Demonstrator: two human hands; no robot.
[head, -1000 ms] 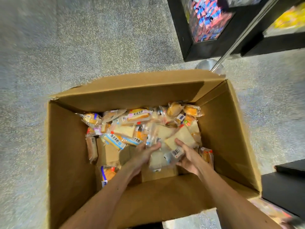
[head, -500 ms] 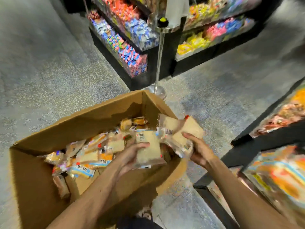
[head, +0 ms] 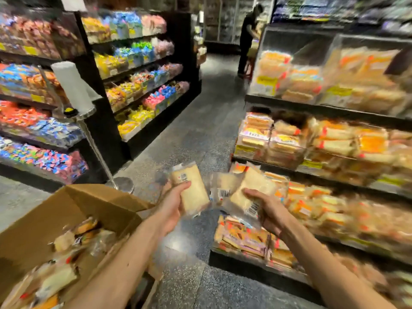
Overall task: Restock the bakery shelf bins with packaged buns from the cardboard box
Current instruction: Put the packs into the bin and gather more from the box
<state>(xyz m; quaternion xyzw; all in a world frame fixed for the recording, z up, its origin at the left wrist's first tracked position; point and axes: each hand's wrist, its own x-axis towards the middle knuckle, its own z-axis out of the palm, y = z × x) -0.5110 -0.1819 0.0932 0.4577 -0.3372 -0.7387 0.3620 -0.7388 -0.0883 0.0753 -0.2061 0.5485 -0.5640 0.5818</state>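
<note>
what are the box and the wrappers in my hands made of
Box: cardboard by the look, matt brown, creased flaps. Left wrapper and right wrapper: probably thin clear plastic film, slightly glossy; the pale bread shows through, barcode labels on them.

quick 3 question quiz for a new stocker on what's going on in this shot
1. True or false: the left hand and the right hand each grip packaged buns.
2. Where is the cardboard box in the view? A) lower left, open, with packs inside B) on the top shelf C) closed, in the far aisle
3. Fill in: the bakery shelf bins stand on the person's ___ side.
Key: 1 true; 2 A; 3 right
</note>
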